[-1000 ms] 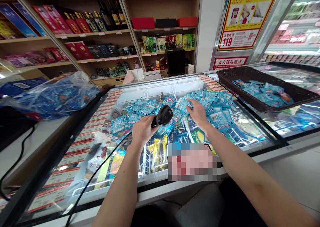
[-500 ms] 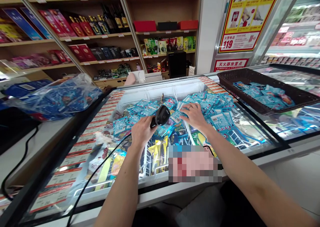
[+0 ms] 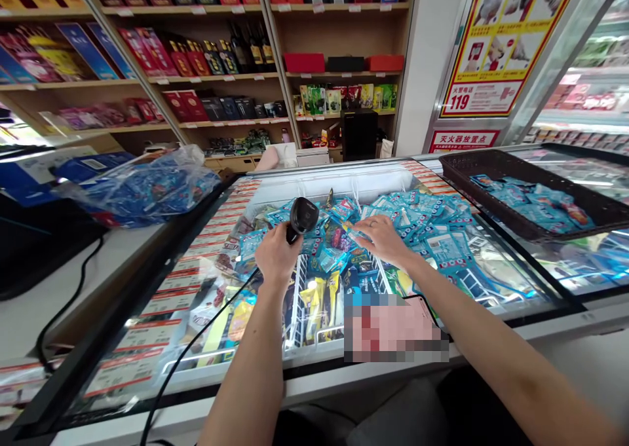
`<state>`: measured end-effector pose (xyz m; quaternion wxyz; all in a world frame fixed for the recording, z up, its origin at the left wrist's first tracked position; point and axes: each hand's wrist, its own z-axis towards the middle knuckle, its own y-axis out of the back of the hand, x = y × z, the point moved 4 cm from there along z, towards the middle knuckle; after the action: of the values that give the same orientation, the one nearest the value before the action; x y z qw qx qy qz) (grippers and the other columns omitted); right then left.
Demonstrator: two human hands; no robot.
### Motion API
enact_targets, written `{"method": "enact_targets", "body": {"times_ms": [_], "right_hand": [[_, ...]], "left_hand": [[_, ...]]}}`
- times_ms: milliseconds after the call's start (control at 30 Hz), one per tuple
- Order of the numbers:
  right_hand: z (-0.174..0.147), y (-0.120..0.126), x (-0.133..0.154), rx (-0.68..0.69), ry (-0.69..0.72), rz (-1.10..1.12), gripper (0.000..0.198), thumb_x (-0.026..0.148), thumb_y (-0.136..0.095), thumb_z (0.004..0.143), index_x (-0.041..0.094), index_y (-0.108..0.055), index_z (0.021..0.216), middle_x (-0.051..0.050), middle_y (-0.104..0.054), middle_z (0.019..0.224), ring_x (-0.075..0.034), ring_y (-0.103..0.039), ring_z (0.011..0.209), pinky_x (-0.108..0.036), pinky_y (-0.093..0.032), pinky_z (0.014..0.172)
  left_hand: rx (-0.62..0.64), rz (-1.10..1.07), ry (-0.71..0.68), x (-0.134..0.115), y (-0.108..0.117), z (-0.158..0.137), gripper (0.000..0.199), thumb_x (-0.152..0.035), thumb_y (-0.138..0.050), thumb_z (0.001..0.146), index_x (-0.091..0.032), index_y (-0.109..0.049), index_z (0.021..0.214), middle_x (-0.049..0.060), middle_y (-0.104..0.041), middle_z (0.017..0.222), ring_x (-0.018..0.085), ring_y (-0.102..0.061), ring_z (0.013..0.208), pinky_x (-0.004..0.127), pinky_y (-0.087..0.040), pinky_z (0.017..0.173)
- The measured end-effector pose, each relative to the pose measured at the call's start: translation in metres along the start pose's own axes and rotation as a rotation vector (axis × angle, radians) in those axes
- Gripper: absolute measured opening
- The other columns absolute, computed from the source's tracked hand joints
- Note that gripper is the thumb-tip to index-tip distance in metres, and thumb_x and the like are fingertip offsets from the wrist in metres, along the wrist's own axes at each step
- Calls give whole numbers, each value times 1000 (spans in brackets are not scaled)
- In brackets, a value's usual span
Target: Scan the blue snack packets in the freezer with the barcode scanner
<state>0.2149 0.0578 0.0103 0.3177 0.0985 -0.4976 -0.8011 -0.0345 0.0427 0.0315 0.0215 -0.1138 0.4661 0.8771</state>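
Note:
My left hand [image 3: 276, 255] is wrapped around the handle of a black corded barcode scanner [image 3: 303, 214], held over the freezer's contents with its head up. To its right, my right hand [image 3: 382, 238] reaches over the blue packets, fingers stretched out and thumb apart from them. Near those fingertips lie a small blue packet with an orange patch [image 3: 346, 226] and a purple wrapper [image 3: 337, 238]; whether the fingers touch them I cannot tell. Many blue packets [image 3: 445, 246] are heaped to the right of my right hand. More blue packets [image 3: 253, 243] lie left of the scanner.
The glass-topped chest freezer [image 3: 314, 375] has white wire dividers [image 3: 298, 302] and yellow-wrapped items. A phone [image 3: 423, 305], mostly blurred out, rests on its front edge. A brown tray [image 3: 535, 171] with blue packets stands right, a plastic bag [image 3: 142, 187] left. The scanner's cable [image 3: 189, 348] trails left.
The scanner has shifted left, away from my right hand. A packet with a barcode under my right fingers no longer shows there, and those fingers are now straighter. The whole view has swung slightly.

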Motion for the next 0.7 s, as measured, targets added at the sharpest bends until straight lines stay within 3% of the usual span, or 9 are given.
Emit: {"method": "enact_targets", "body": {"times_ms": [133,233,533,700], "right_hand": [[15,-13,28,142,207,51,40,37,-46,89,23,-50,126,-5,-57,125,-20,-47,115,-39,-32,96],[27,-26,39,193,272,53,44,39,-46,89,22,-47,129,-8,-53,130,-21,-46,118,-40,-33,97],[70,-50,36,142,41,94,50,37,-36,92,14,-37,136,-12,-46,135,-20,-44,122,-33,-35,100],[95,-66,51,171,151,154,49,40,-35,92,22,-35,138,-6,-40,141,-18,-37,128,-35,-31,104]], "left_hand": [[0,0,51,5,0,1,36,-46,-49,79,-26,-57,108,7,-66,94,26,-60,91,30,-38,65],[-9,-7,82,10,2,2,37,-46,-49,78,-25,-57,109,7,-66,94,26,-60,89,30,-39,64],[-111,-35,251,39,10,7,37,-49,-47,78,-23,-59,103,10,-66,88,26,-61,82,32,-42,62],[-121,-67,327,53,9,8,37,-51,-47,78,-25,-59,102,10,-66,87,28,-61,82,35,-42,62]]}}
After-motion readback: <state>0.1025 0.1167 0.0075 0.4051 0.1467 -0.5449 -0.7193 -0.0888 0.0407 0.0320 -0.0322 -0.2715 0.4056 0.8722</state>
